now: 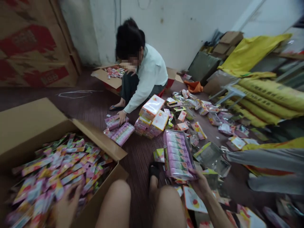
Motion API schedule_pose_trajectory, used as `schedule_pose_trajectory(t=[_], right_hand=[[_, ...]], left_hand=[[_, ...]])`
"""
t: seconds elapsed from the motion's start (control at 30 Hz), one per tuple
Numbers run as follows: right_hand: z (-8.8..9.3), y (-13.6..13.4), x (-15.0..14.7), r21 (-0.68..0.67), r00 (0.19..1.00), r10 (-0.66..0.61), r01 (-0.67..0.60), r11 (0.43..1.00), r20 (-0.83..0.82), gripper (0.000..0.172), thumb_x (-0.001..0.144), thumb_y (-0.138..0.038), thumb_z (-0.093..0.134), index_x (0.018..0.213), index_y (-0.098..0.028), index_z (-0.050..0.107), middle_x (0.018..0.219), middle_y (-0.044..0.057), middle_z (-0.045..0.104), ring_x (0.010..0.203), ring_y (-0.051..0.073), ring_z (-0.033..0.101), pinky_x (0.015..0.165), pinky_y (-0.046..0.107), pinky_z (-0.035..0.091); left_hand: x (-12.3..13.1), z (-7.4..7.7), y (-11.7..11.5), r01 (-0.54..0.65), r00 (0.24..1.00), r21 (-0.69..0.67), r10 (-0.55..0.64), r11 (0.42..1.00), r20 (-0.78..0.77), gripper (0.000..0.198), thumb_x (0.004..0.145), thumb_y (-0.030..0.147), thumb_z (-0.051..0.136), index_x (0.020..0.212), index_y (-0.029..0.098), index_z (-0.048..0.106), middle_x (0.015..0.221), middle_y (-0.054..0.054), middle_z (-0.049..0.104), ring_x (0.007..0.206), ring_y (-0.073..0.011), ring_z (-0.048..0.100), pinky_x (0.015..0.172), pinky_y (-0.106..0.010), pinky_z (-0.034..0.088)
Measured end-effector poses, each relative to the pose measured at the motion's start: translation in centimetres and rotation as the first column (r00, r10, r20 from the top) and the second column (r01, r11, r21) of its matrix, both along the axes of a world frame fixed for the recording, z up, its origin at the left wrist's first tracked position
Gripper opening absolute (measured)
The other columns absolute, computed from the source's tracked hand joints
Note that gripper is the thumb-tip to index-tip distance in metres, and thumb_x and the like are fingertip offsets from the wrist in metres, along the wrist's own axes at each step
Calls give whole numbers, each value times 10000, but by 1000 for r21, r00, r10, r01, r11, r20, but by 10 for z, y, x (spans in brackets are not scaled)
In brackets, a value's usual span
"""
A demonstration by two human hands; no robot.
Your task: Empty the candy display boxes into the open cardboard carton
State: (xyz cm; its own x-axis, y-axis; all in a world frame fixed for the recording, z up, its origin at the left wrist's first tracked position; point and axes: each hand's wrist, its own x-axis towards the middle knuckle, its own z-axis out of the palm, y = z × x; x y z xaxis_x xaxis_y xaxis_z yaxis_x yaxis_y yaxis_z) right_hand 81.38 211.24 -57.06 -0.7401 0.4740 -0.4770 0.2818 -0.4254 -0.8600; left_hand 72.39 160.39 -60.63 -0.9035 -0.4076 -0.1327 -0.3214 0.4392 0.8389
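Pink tray pack (pixel 177 155) runs lengthwise away from the right hand (pixel 200 183), fingers clamped on its near end; left hand (pixel 66 205), blurred so its fingers cannot be read, is in the box of sachets (pixel 99 139).

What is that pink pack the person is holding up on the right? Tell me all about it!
The pink pack is a long, flat bundle of small pink packets stacked in a row, wrapped in shiny clear plastic. It stands tilted above the floor, its lower end gripped by the right hand. Loose wrappers lie around it.
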Motion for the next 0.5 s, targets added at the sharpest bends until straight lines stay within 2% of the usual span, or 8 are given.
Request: schedule_pose_trajectory(t=[0.07, 0.1, 0.2, 0.23, 0.27, 0.33, 0.4, 0.5], right_hand=[[44, -38, 16, -102, 996, 80, -85, 991, -48, 244, 627, -401, 702, 765, -200, 698, 739, 77, 726, 772, 299, 704, 788, 479, 584], [63, -63, 17, -150, 989, 122, -133, 980, -82, 248, 632, -411, 688, 766, -203, 704, 752, 85, 733, 803, 306, 708, 823, 499, 578], [102, -148, 8, -276, 954, 233, -280, 919, -190, 244, 637, -444, 674, 742, -228, 713, 827, 81, 755, 872, 292, 709, 914, 505, 551], [110, -177, 5, -291, 937, 269, -328, 899, -225, 238, 641, -454, 679, 735, -238, 714, 861, 75, 761, 904, 285, 707, 942, 495, 541], [115, -204, 2, -287, 916, 310, -378, 880, -255, 240, 646, -466, 687, 735, -245, 717, 891, 72, 763, 943, 283, 703, 968, 487, 529], [122, -249, 1, -217, 852, 434, -501, 837, -293, 288, 650, -501, 705, 761, -236, 730, 924, 87, 761, 1035, 309, 683, 1009, 502, 503], [125, -284, 4, -99, 765, 565, -617, 781, -309, 369, 655, -531, 723, 852, -220, 745, 976, 102, 751, 1132, 341, 644, 1049, 534, 466], [131, -324, 19, 220, 656, 674, -641, 735, -340, 544, 676, -487, 769, 1160, -250, 695, 1215, 76, 681, 1310, 312, 520, 1171, 496, 334]], left_hand=[[1, 34, 31, 62, 997, 314, -46, 947, -58, 560, 574, 684, 673, 883, 217, 680, 977, -97, 751, 968, -341, 693, 875, -461, 556], [3, 55, 48, 152, 988, 467, -116, 871, -105, 629, 541, 702, 710, 907, 192, 671, 996, -125, 742, 977, -332, 687, 919, -457, 538], [12, 120, 84, 350, 929, 817, -280, 459, -241, 808, 533, 787, 715, 1018, 145, 638, 1109, -197, 698, 1032, -333, 672, 931, -473, 525], [18, 141, 86, 397, 913, 849, -247, 349, -325, 855, 564, 814, 686, 1090, 143, 617, 1189, -209, 665, 1080, -340, 656, 926, -476, 527], [25, 160, 83, 489, 872, 810, -180, 324, -455, 846, 636, 761, 699, 1220, 163, 568, 1311, -199, 605, 1180, -324, 613, 976, -452, 507], [45, 190, 62, 558, 784, 665, -51, 496, -619, 839, 718, 620, 750, 1380, 197, 456, 1459, -178, 487, 1322, -297, 508, 1086, -415, 433], [67, 208, 30, 459, 766, 549, 3, 698, -643, 838, 746, 555, 762, 1418, 185, 423, 1481, -180, 458, 1359, -290, 465, 1141, -407, 375], [93, 208, -18, 322, 851, 577, 37, 751, -524, 821, 718, 602, 761, 1343, 140, 497, 1353, -198, 576, 1235, -314, 572, 1083, -447, 437]])
